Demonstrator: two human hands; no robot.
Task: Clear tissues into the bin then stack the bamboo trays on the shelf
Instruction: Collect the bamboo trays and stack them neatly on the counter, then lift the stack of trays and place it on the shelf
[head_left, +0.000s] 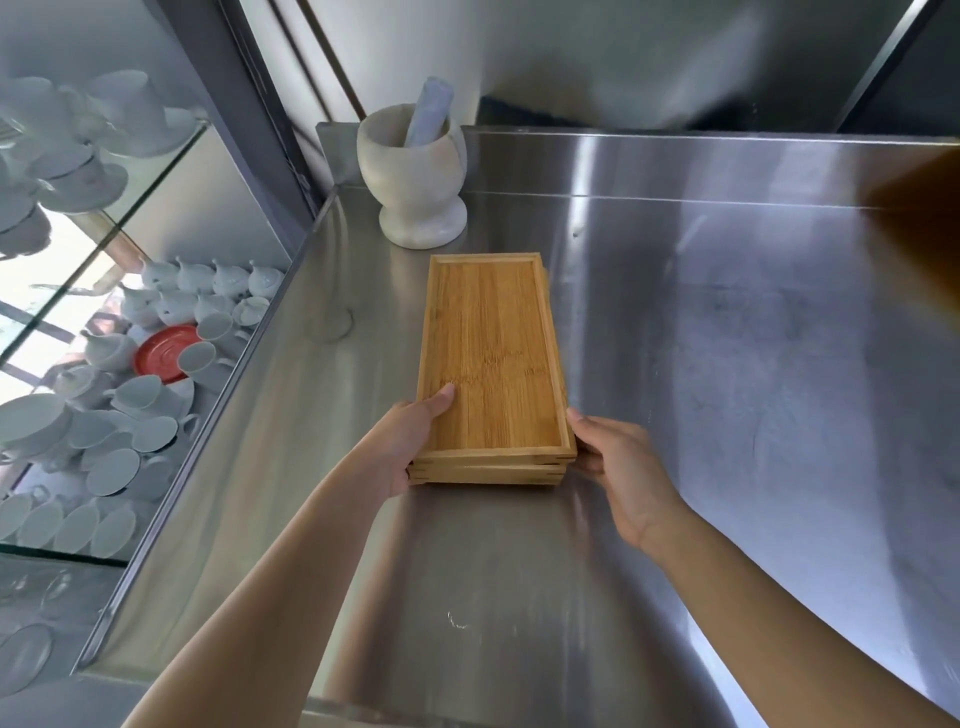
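One view only, from the camera on my head. It looks forward and steeply down onto the steel shelf (675, 322), close enough that my forearms run in from the bottom edge and my left hand (400, 452) and right hand (618, 467) sit just below mid-frame. The stack of bamboo trays (491, 358) lies dead centre, its long side running away from me. Wide-angle lens: straight edges bow toward the borders. Far end of the view reaches the mortar (413, 176) against the back wall. Left margin takes in a glass cabinet (104, 322) of white crockery, seen from above.
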